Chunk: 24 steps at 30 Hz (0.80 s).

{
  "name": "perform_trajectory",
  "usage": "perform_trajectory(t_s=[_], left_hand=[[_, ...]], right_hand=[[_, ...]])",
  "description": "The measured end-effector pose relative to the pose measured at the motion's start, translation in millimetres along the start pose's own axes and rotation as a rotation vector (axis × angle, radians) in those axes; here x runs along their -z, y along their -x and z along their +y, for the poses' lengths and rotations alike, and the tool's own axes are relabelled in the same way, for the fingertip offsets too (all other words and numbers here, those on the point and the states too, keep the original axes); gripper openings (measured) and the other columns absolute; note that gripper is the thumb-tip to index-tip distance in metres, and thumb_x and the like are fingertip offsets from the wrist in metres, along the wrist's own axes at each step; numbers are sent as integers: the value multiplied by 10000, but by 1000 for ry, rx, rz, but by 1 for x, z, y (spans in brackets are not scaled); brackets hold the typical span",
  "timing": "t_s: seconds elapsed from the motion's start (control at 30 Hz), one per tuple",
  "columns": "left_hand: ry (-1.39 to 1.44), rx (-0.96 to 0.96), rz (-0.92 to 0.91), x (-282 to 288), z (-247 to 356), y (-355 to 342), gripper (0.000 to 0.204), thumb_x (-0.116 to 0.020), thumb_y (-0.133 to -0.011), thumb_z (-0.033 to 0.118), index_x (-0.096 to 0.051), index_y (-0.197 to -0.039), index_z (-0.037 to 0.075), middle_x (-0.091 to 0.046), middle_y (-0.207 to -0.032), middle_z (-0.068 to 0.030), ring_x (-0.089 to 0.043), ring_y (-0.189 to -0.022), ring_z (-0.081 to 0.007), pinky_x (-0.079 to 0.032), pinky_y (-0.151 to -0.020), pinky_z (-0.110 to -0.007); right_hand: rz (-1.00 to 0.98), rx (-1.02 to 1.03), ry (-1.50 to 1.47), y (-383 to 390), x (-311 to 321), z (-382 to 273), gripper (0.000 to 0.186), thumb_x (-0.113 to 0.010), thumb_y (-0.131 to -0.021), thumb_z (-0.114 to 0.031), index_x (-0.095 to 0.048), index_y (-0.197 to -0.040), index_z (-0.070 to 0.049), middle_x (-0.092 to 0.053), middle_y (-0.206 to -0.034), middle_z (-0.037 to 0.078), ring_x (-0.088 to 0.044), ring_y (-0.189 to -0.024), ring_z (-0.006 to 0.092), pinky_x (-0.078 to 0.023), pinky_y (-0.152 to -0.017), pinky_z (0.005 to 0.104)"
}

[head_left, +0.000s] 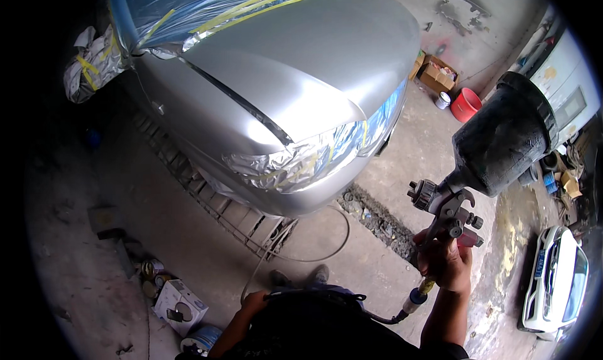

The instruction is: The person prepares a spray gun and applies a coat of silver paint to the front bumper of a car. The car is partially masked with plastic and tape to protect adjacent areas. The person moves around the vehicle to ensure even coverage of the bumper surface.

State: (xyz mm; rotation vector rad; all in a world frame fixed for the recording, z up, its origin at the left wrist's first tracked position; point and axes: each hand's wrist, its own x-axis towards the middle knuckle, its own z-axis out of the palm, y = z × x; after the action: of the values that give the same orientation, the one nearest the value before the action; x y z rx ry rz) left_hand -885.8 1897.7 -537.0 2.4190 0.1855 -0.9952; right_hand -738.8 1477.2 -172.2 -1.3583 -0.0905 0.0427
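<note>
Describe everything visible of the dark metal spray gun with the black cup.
The dark, metal-looking spray gun carries a large, rough-surfaced black cylindrical cup, capped and narrowing toward the body, leaning toward the picture's right. Its ridged round dark nozzle faces left; small dark knobs sit at the back, above a dull red part. The person's bare right hand grips it, raised off the floor. Below, a blue-and-silver coupling meets a dark hose. Whether the trigger is pulled is unclear.

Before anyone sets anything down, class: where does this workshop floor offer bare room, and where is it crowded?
Bare concrete floor shows between the masked headlight and red bucket; another patch lies between the floor grating and white carton.

Crowded: cans beside that carton; a paint can and cardboard box near the bucket; a hose looped by the bumper.
</note>
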Motion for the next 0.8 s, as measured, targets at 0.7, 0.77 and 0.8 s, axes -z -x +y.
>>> perform_trajectory(t_s=[0.7,0.77,0.8], left_hand=[[-52,37,-28,1,18,-1,298,-591,-771,365,-639,-918,110,-647,-922,-170,-613,-905,-353,-471,-773,-444],[-44,54,-18,-2,20,-1,290,-593,-770,357,-642,-904,105,-647,-909,-172,-614,-896,-356,-472,-768,-445],[-40,63,-14,-3,20,-2,286,-593,-770,354,-643,-897,102,-647,-903,-174,-615,-892,-358,-472,-766,-446]], right_hand=[[170,-46,-28,-15,27,3,449,-464,-936,-406,-493,-1118,4,-599,-946,196,-530,-490,158,-408,-398,252],[301,-90,27,-12,38,5,424,-459,-937,-419,-503,-1096,-28,-606,-935,174,-526,-487,147,-391,-368,241],[361,-94,41,-9,47,10,421,-458,-937,-424,-507,-1087,-34,-606,-942,173,-524,-486,144,-386,-361,238]])
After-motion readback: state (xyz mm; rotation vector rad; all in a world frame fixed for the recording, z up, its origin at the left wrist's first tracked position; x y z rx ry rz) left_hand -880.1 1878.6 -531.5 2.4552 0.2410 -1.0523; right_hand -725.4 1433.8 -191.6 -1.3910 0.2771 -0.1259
